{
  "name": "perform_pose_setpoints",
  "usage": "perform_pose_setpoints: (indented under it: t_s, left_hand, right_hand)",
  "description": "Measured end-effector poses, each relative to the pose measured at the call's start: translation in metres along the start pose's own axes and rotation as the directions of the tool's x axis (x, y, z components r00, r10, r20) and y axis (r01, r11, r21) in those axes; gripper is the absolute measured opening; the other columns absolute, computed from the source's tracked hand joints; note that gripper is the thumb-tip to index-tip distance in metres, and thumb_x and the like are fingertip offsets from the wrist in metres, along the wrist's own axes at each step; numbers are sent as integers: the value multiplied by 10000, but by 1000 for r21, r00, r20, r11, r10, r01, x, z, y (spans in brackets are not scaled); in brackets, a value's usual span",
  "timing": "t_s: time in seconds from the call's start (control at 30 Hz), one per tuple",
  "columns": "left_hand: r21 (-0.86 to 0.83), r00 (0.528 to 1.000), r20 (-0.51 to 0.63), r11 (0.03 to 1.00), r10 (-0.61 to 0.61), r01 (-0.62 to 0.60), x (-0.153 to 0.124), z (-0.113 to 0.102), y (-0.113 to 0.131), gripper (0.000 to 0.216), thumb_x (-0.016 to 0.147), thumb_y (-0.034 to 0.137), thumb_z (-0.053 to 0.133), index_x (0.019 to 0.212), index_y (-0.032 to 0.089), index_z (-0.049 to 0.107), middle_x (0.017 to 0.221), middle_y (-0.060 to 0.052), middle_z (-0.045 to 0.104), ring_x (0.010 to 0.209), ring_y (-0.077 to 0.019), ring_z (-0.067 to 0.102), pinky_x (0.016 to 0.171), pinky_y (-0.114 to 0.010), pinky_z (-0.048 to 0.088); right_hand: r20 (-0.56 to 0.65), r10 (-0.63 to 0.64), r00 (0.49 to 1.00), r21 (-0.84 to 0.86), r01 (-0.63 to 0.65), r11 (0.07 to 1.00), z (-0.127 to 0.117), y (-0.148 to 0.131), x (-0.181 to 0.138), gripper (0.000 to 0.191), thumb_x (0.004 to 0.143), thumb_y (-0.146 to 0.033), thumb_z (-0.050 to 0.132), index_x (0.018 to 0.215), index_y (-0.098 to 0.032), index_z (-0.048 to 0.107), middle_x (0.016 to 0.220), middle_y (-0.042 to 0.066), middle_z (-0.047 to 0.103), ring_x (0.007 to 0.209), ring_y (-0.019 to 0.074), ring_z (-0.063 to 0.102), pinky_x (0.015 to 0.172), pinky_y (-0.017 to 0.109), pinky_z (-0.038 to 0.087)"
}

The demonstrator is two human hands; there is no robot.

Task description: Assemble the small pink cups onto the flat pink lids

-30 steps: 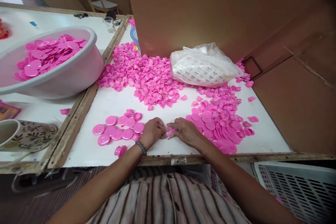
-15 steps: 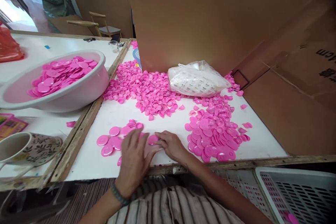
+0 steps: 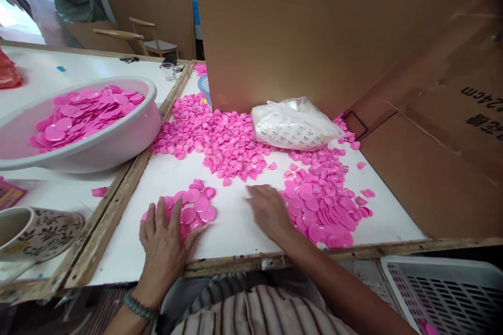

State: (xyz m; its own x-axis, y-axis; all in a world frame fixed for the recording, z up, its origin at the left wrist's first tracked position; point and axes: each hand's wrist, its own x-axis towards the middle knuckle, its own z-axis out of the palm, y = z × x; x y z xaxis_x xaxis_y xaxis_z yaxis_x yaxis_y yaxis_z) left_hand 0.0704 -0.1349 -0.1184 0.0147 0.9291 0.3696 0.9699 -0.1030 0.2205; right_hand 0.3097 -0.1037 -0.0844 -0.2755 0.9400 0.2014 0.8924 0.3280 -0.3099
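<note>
A tall brown cardboard panel (image 3: 275, 31) rises toward the back of the white, wood-edged surface (image 3: 236, 235). Near the surface's front-left corner, the left hand (image 3: 165, 243) has its fingers (image 3: 161, 214) spread loose over glossy, round pink plastic caps (image 3: 201, 204); the right hand (image 3: 271, 214), its grip too blurred to tell, is beside overlapping flat pink plastic discs (image 3: 307, 204).

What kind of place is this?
Likely a small workshop: loose round pink plastic discs and small pink plastic cups heaped on a white wood-edged table, and a wide pale-pink plastic basin holding more discs.
</note>
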Motion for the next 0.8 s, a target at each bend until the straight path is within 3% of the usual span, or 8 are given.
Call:
perform_pose_setpoints:
  t_s: [0.07,0.17,0.27,0.37,0.43,0.53,0.63,0.8]
  left_hand:
    - [-10,999,-2,999,37,-37,7,-7,12,659,791,526,468,1330,164,356,1426,-168,233,1320,-366,131,1023,-553,178]
    - [-27,989,64,990,137,-135,23,-10,38,588,797,506,476,1283,179,424,1390,-131,333,1324,-363,116,1027,-564,161]
    - [-42,973,125,981,192,-188,45,-3,64,571,801,510,467,1248,155,459,1338,-136,412,1313,-376,144,1020,-594,136]
    - [-45,968,146,979,204,-200,62,11,80,522,809,462,482,1209,128,487,1290,-153,463,1298,-387,184,1011,-617,123]
    - [-68,960,162,973,229,-221,68,19,84,427,810,409,502,1135,134,539,1227,-146,520,1287,-381,219,1007,-621,137]
    - [-133,934,175,947,311,-291,67,27,84,267,804,309,532,1018,159,588,1143,-112,583,1279,-348,256,1012,-592,181]
    - [-210,907,156,910,391,-356,60,26,79,244,786,177,542,1028,180,576,1136,-80,594,1261,-305,303,1018,-544,215]
    - [-257,956,42,928,290,-270,48,11,66,212,796,154,518,1004,161,559,1065,-90,613,1147,-285,413,952,-505,302]
  right_hand:
    - [-36,160,986,-188,-164,968,-10,27,-14,212,879,-206,426,976,-135,600,874,111,618,927,248,476,792,378,330]
    - [-13,187,982,-275,-183,944,-6,46,-28,152,856,-184,464,870,-149,611,900,101,628,989,269,456,816,405,291]
    - [43,84,996,-176,-75,981,10,34,-26,188,858,-149,442,949,-175,605,1017,82,618,993,230,477,816,364,315]
    - [108,-39,993,-9,40,999,20,18,-8,250,864,-124,401,992,-198,603,963,57,641,874,187,539,744,312,379]
    - [83,-65,994,72,59,996,21,16,7,273,852,-101,399,1004,-184,609,921,63,650,831,182,561,732,306,414]
    - [-14,-31,999,197,33,980,21,25,25,299,836,-85,419,1066,-161,594,928,82,639,842,176,575,738,302,459]
    - [-7,-75,997,313,73,947,21,35,34,341,818,-97,477,1136,-191,556,980,71,603,815,152,577,714,293,483]
    - [63,-192,979,360,157,920,27,28,40,318,787,-144,574,1100,-201,576,997,51,560,829,139,556,712,265,471]
